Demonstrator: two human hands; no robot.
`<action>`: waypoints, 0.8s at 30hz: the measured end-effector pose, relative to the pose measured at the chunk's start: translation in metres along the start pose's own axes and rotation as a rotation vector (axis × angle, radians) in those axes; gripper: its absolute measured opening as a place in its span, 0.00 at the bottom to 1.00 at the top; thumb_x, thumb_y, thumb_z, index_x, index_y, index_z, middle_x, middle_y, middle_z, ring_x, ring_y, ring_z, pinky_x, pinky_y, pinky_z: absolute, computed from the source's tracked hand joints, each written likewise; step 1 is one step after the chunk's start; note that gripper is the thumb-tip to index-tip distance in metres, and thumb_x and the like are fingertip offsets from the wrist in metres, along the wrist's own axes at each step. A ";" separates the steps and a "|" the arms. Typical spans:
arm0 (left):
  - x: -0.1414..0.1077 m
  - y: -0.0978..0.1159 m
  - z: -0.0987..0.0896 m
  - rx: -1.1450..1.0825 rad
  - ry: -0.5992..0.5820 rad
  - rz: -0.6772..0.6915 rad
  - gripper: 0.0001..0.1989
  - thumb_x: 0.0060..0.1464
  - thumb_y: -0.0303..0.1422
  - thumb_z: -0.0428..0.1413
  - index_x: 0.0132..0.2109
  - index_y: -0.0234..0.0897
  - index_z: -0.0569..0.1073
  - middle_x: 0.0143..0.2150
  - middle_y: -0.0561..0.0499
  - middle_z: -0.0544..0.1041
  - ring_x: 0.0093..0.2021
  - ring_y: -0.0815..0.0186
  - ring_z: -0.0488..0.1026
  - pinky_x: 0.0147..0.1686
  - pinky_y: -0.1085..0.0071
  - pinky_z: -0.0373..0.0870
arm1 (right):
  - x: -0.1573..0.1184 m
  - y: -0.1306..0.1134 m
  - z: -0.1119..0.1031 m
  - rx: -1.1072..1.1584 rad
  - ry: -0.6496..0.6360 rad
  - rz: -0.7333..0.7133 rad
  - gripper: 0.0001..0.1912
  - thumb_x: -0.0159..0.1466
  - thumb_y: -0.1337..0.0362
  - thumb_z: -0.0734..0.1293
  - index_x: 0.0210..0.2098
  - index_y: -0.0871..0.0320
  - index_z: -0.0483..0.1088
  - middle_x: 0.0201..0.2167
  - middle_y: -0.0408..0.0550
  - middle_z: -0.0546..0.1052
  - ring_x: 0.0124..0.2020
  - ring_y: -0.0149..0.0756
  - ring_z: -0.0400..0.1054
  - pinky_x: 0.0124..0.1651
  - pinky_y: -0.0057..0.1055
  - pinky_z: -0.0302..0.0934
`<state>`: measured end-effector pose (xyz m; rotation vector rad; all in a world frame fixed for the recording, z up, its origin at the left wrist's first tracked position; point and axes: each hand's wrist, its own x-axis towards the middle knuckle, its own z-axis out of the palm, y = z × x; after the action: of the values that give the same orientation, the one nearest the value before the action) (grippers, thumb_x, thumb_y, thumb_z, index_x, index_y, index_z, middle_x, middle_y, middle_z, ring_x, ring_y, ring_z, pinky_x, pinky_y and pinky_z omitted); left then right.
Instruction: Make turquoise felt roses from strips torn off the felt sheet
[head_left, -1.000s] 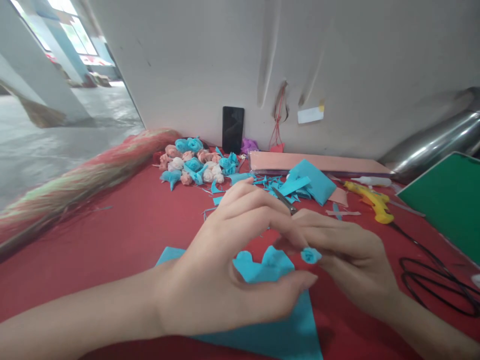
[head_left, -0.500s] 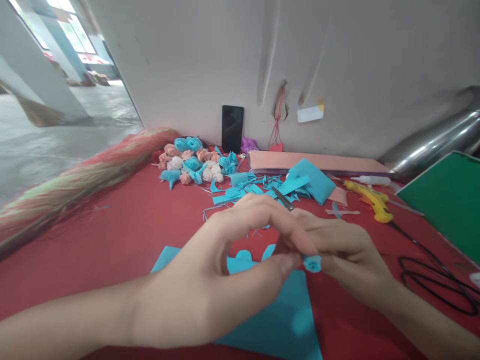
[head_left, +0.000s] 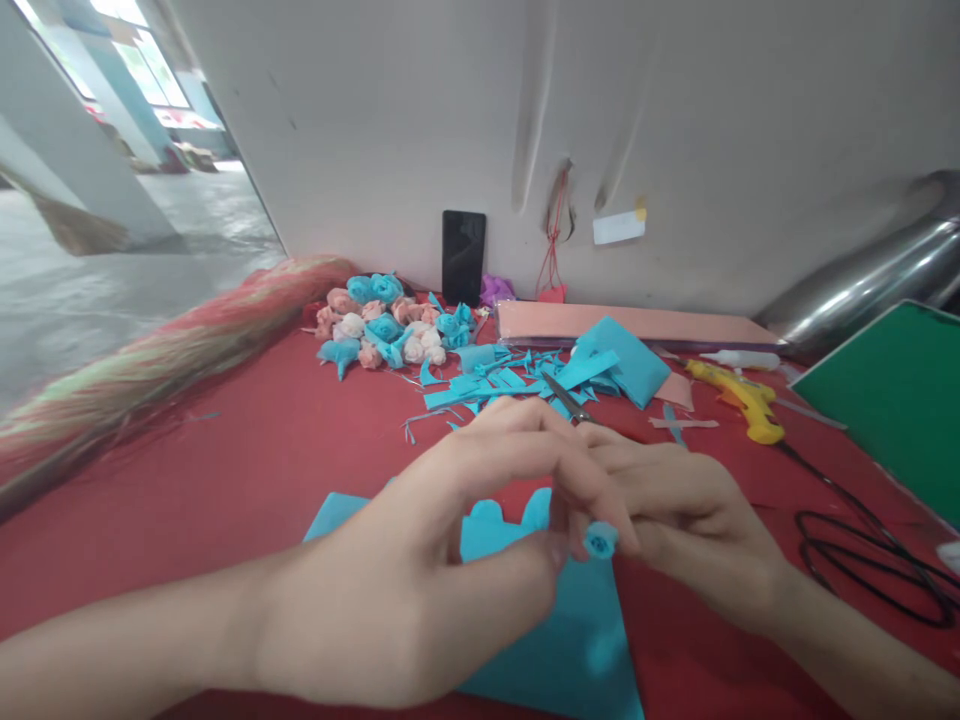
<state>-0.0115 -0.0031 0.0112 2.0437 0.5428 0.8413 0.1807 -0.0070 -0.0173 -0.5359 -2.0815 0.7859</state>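
Observation:
A small blue crepe-paper flower (head_left: pixel 600 540) with a rolled centre is between my two hands, its open end facing me. My right hand (head_left: pixel 697 520) is closed on it from the right, with fingertips partly hidden. From the left, my left hand (head_left: pixel 405 570) curls round the flower; its index finger lies against it, and the thumb tip is slightly apart on the near side. Under the hands lies a blue paper sheet (head_left: pixel 562 650), with scalloped blue petal pieces (head_left: pixel 536 510) behind it. Scissors (head_left: pixel 566 398) lie just beyond my fingers.
Finished paper roses (head_left: pixel 386 325) are heaped at the back left, beside a leaning phone (head_left: pixel 463 255). Blue scraps (head_left: pixel 487 385) and a folded blue paper (head_left: pixel 626 365) lie mid-table. At right are a yellow glue gun (head_left: pixel 739 400), its black cord (head_left: pixel 862 560) and a green board (head_left: pixel 892 400).
The flower has shifted slightly left and down and turned more toward me. My left thumb has drawn back from the index finger, widening the gap between them.

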 end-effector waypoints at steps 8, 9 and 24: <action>-0.002 -0.004 0.001 -0.072 -0.022 -0.014 0.17 0.49 0.16 0.47 0.42 0.36 0.72 0.39 0.50 0.75 0.41 0.65 0.73 0.42 0.71 0.75 | 0.002 -0.001 0.002 -0.064 0.048 -0.031 0.16 0.68 0.61 0.59 0.27 0.57 0.70 0.22 0.40 0.74 0.26 0.27 0.69 0.40 0.27 0.66; -0.002 -0.004 -0.001 -0.085 -0.008 -0.018 0.18 0.49 0.16 0.47 0.43 0.37 0.72 0.39 0.51 0.75 0.42 0.65 0.74 0.41 0.72 0.75 | 0.002 0.000 0.001 -0.079 0.048 -0.043 0.15 0.68 0.62 0.59 0.28 0.57 0.71 0.23 0.41 0.75 0.27 0.27 0.70 0.40 0.27 0.66; -0.043 -0.078 -0.045 0.800 -0.083 0.055 0.11 0.59 0.24 0.48 0.39 0.37 0.76 0.34 0.50 0.77 0.35 0.63 0.70 0.38 0.67 0.67 | -0.019 0.040 0.047 -0.356 -0.030 -0.052 0.11 0.66 0.71 0.58 0.36 0.62 0.72 0.30 0.49 0.78 0.32 0.35 0.67 0.36 0.33 0.65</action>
<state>-0.0788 0.0374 -0.0504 2.8084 0.8770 0.6110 0.1571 -0.0058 -0.0771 -0.6605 -2.2672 0.3939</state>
